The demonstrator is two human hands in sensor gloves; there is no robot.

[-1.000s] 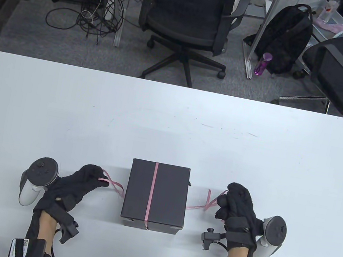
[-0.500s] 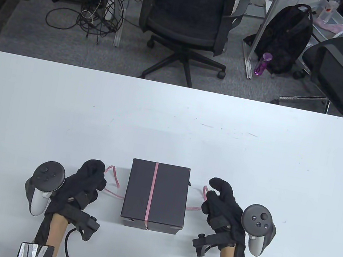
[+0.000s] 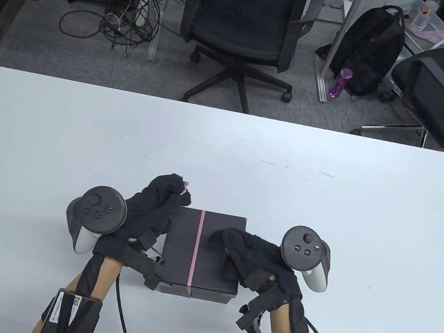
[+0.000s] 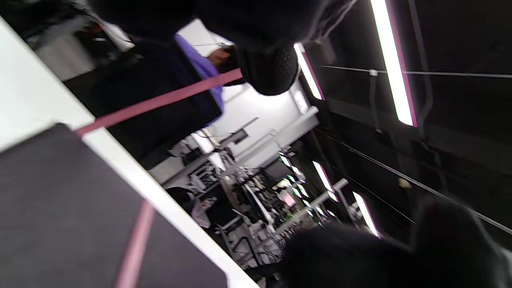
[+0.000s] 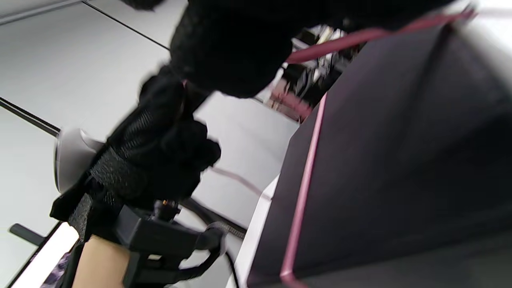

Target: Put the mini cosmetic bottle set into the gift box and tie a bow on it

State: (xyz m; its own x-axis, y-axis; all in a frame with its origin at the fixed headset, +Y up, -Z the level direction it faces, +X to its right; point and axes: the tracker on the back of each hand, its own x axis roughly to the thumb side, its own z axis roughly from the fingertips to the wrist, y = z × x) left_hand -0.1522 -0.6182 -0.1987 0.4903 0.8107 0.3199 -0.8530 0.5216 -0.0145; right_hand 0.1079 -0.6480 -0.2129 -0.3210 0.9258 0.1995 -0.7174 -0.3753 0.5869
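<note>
Nearest, the right hand (image 3: 251, 257) hovers over the closed black gift box (image 3: 199, 270) pinching a pink ribbon (image 3: 196, 248) end, the left hand (image 3: 162, 203) pinches the other end beyond the box's far-left corner; crossing them into a knot likely follows.
</note>
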